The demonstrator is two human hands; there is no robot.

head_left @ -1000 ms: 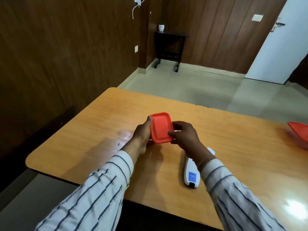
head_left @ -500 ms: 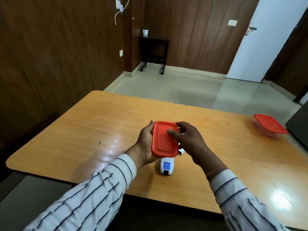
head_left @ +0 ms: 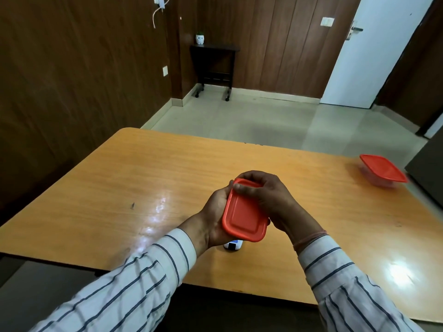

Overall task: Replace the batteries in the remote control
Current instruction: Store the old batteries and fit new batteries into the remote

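A small box with an orange lid point(head_left: 244, 218) is held above the wooden table point(head_left: 148, 188), tilted toward me. My left hand point(head_left: 214, 215) cups it from the left and below. My right hand point(head_left: 266, 196) grips its far end and right side, thumb on the lid's top edge. The white remote control point(head_left: 233, 245) lies on the table under the box; only its near end with a blue label shows.
A second clear container with an orange lid point(head_left: 382, 170) sits near the table's far right edge. A dark object point(head_left: 429, 168) stands at the right margin. Beyond the table are a tiled floor, a small black side table point(head_left: 214, 63) and a white door.
Both hands lifted the box off the table and drew it toward me, tilting it. My right hand shifted from its side to its far end. The remote is now mostly hidden beneath it.
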